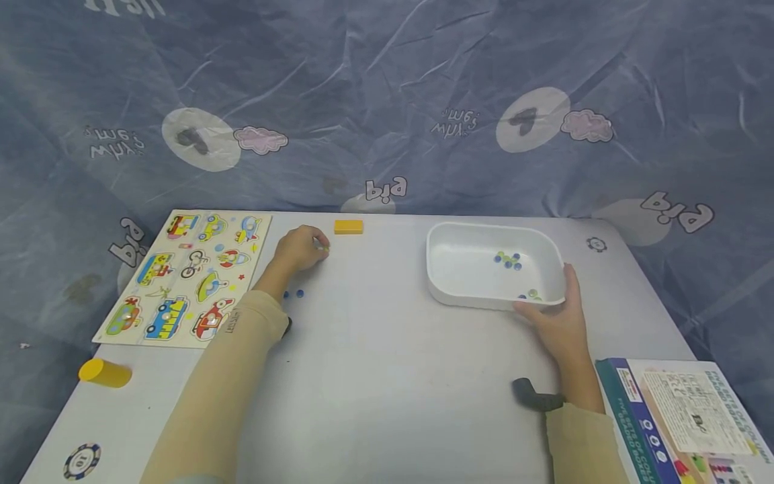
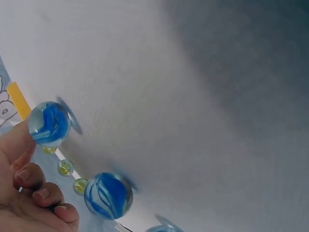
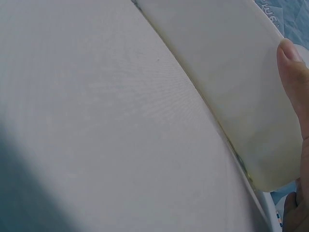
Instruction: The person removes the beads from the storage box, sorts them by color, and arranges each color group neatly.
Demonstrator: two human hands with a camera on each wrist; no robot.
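Observation:
My left hand [image 1: 297, 249] is at the right edge of the picture puzzle board [image 1: 238, 269], its fingertips pinching a small yellow-green marble [image 1: 326, 249]. In the left wrist view, a blue swirled marble [image 2: 49, 124] partly covers the fingertips, and the other fingers are curled. Another blue marble [image 2: 108, 195] and a yellow-green marble [image 2: 65, 167] lie on the table close by. My right hand [image 1: 562, 329] grips the near right corner of a white tray [image 1: 471, 296], thumb at the front rim. Several blue and yellow-green marbles [image 1: 508, 261] lie inside the tray.
A yellow block [image 1: 349, 227] lies at the table's back edge. At the left stands or lies a yellow cylinder [image 1: 105, 373], in front of the board. Boxed sets [image 1: 689, 417] occupy the front right corner. A patterned blue cloth [image 1: 387, 101] hangs behind the table.

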